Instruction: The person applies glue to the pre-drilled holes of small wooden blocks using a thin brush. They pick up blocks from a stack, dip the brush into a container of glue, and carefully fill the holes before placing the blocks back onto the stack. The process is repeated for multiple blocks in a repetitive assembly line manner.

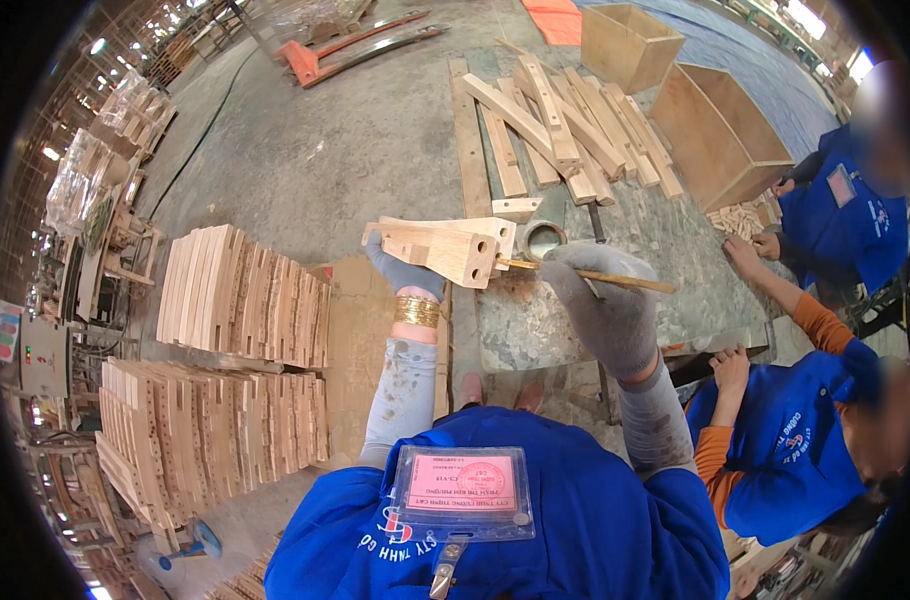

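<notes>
My left hand (403, 268), in a grey glove, is closed around a pale wooden piece (437, 250) with round holes drilled in its end. In my right hand (607, 308), also gloved, is a thin wooden stick (633, 283). Its brownish tip reaches left to the holed end of the piece; whether it enters a hole I cannot make out. Beyond the stick, a round pot (545, 238) rests on the worn workbench (665, 235). Another wooden piece (505, 232) shows just behind the held one.
Long wooden parts (565, 130) lie piled at the bench's far side, beside two plywood boxes (720, 125). Stacks of wooden parts (240, 300) stand at left. Two co-workers in blue are at the right, one near small dowels (740, 220). A red pallet jack (310, 62) stands farther off.
</notes>
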A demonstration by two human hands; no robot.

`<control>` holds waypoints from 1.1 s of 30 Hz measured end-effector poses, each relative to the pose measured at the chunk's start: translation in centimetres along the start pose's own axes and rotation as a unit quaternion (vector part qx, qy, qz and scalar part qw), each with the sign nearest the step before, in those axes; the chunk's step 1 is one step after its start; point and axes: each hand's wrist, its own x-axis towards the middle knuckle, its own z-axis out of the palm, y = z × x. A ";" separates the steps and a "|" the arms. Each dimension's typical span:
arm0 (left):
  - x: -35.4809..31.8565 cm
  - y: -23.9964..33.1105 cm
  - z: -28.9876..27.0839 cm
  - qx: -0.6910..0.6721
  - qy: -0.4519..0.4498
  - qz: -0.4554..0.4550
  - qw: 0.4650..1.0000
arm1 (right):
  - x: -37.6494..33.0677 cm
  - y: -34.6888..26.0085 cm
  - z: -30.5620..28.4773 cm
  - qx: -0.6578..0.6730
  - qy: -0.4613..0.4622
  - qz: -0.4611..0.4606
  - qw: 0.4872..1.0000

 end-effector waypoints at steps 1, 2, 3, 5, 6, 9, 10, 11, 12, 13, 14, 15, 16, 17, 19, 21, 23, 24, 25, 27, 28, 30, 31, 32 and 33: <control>0.1 -0.2 0.2 -0.001 -0.003 -0.003 1.000 | 0.0 0.2 -0.1 -0.027 0.002 -0.025 0.999; 0.0 -0.4 0.4 0.005 0.003 -0.004 1.000 | 0.1 0.6 -0.2 -0.053 0.004 -0.050 0.997; 0.0 -0.6 0.6 0.010 0.009 -0.005 1.000 | 0.2 0.9 -0.3 -0.080 0.006 -0.074 0.994; 0.4 -0.5 0.2 0.013 0.016 -0.004 1.000 | 0.0 0.9 -0.4 -0.036 0.026 -0.059 0.997; 0.9 -0.3 -0.1 0.012 0.015 -0.008 1.000 | 0.0 0.9 -0.5 -0.013 0.036 -0.051 0.998; 1.5 -0.1 -0.6 0.006 0.013 -0.001 1.000 | -0.4 1.9 -0.9 -0.005 0.095 -0.033 0.995; 1.5 -0.1 -0.5 0.003 0.012 0.002 1.000 | -0.7 2.4 -1.1 0.017 0.119 0.043 0.992; 1.5 -0.1 -0.5 0.006 0.021 0.008 1.000 | -0.9 3.1 -1.2 0.038 0.142 0.118 0.982; 1.5 0.0 -0.6 0.009 0.030 0.016 0.999 | -1.3 4.0 -1.1 0.061 0.163 0.192 0.966; 1.4 -0.1 -0.4 0.014 0.036 0.019 0.999 | -1.7 5.7 -0.8 0.061 0.165 0.205 0.963; 1.7 -0.3 -0.6 0.018 0.023 0.019 0.999 | -2.3 8.3 0.0 0.062 0.168 0.217 0.960; 2.2 -0.2 -1.2 0.020 0.012 0.022 0.999 | -2.9 10.8 1.0 0.066 0.168 0.228 0.957; 2.5 -0.1 -1.7 0.023 0.002 0.026 0.999 | -3.8 12.9 1.9 0.013 0.116 0.254 0.960; 2.5 -0.2 -1.7 0.026 0.004 0.018 0.999 | -4.9 15.1 2.8 -0.042 0.066 0.279 0.957; 2.2 -0.3 -1.3 0.032 0.005 0.002 0.999 | -7.2 19.5 4.5 -0.138 0.011 0.254 0.957; 1.5 -0.8 0.1 0.053 0.029 0.002 0.998 | -9.4 23.0 5.8 -0.223 0.002 0.161 0.961; 1.7 -0.5 -0.3 0.053 0.041 0.011 0.998 | -9.5 23.4 6.7 -0.209 0.027 0.188 0.959; 1.9 -0.3 -0.4 0.046 0.036 0.006 0.998 | -9.6 23.6 6.9 -0.204 0.041 0.204 0.957; 2.4 0.1 -1.2 0.038 0.035 0.007 0.999 | -9.4 23.2 7.2 -0.171 0.039 0.219 0.960; 3.0 0.7 -2.8 0.044 0.029 0.039 0.998 | -8.7 21.8 7.0 -0.108 0.033 0.246 0.963; 3.2 0.7 -3.2 0.047 0.024 0.048 0.997 | -8.7 21.1 6.7 -0.117 0.029 0.222 0.968; 2.0 -0.2 -1.3 0.071 0.052 0.048 0.995 | -9.8 20.6 5.9 -0.144 0.026 0.185 0.972; 1.5 -0.2 -0.6 0.081 0.066 0.055 0.993 | -10.1 20.4 5.9 -0.111 0.030 0.217 0.969; 1.7 -0.2 -0.9 0.067 0.058 0.036 0.995 | -10.5 20.2 6.0 -0.077 0.033 0.250 0.965; 1.9 0.0 -1.2 0.052 0.050 0.017 0.997 | -10.9 20.0 6.2 -0.043 0.036 0.282 0.958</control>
